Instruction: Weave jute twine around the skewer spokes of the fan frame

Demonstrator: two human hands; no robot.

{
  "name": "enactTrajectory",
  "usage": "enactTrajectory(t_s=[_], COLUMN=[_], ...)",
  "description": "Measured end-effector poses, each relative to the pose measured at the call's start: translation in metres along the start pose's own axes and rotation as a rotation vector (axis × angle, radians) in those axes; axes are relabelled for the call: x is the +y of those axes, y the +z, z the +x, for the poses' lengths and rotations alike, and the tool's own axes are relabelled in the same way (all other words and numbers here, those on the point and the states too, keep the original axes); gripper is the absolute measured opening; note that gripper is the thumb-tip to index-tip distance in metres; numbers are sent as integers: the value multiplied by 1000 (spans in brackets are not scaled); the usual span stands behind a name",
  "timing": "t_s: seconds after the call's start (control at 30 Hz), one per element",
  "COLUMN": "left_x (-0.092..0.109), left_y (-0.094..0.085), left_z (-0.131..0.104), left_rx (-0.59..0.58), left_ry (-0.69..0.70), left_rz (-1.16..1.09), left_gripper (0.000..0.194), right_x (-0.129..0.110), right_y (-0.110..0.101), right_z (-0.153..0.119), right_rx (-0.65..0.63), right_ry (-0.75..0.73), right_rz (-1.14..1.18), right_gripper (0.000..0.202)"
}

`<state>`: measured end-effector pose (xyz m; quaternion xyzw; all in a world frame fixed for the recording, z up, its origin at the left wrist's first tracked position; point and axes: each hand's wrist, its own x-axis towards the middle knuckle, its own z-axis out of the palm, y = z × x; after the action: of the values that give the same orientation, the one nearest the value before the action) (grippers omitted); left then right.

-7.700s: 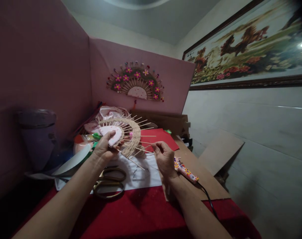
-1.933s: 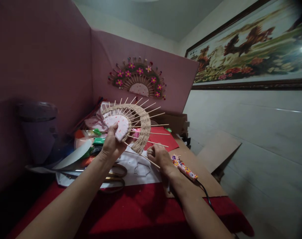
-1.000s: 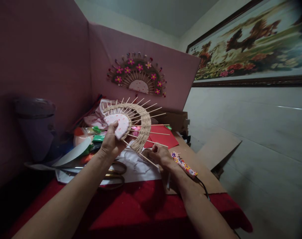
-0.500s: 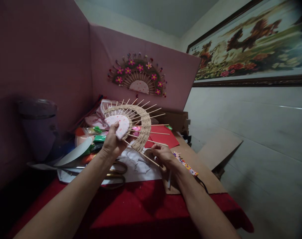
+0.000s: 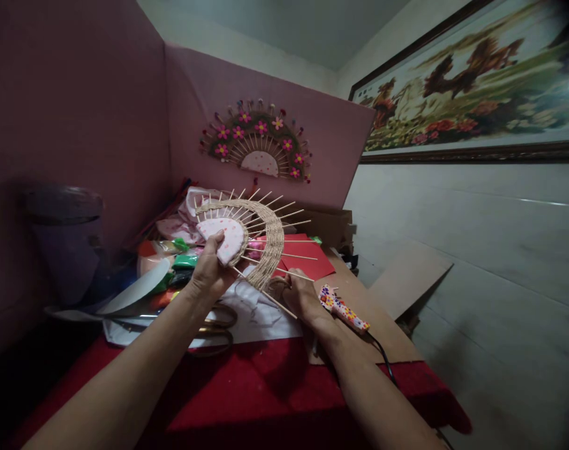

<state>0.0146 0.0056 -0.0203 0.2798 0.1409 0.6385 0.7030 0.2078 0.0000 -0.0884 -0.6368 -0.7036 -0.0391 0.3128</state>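
A fan-shaped frame of thin sticks has a woven twine band [image 5: 271, 240] across it and a pale, red-dotted half disc [image 5: 228, 234] at its base. My left hand [image 5: 210, 265] grips the half disc, thumb on top. Below the lower right sticks, my right hand [image 5: 301, 290] is closed near the band's lower end. A small loop of twine [image 5: 279, 283] shows at its fingertips. The sticks stick out past the band toward the upper right.
Gold-handled scissors [image 5: 219, 331] lie left of centre. A flower-patterned glue gun [image 5: 343, 309] rests on brown cardboard [image 5: 382, 337]. Red sheets [image 5: 307, 259] and coloured packets [image 5: 187, 260] are behind. A finished flowered fan [image 5: 261, 134] is on the pink panel [image 5: 331, 137].
My right hand has shifted slightly left and turned, and a twine loop shows more clearly at its fingers. More of the glue gun shows. My left hand keeps its hold.
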Motion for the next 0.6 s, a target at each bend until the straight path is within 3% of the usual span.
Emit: enactTrajectory(t_s=[0.23,0.37,0.47,0.6], left_x=[2,3,3,4], left_y=[7,5,2,3], left_z=[-3,-3,-1,-2], left_rx=[76,61,39,52], left_ry=[-8,-5,-8,-14], left_rz=[-12,-15,-17,-7], left_gripper=[26,28,30,31], right_x=[12,11,11,10], right_y=[-5,-10,-12,-14], right_z=[0,-4,-3,0], right_rx=[-175,-167,-160,-214], right_ry=[-205,-264,-233,-74], right_rz=[193,258,311,382], right_gripper=[20,32,30,27])
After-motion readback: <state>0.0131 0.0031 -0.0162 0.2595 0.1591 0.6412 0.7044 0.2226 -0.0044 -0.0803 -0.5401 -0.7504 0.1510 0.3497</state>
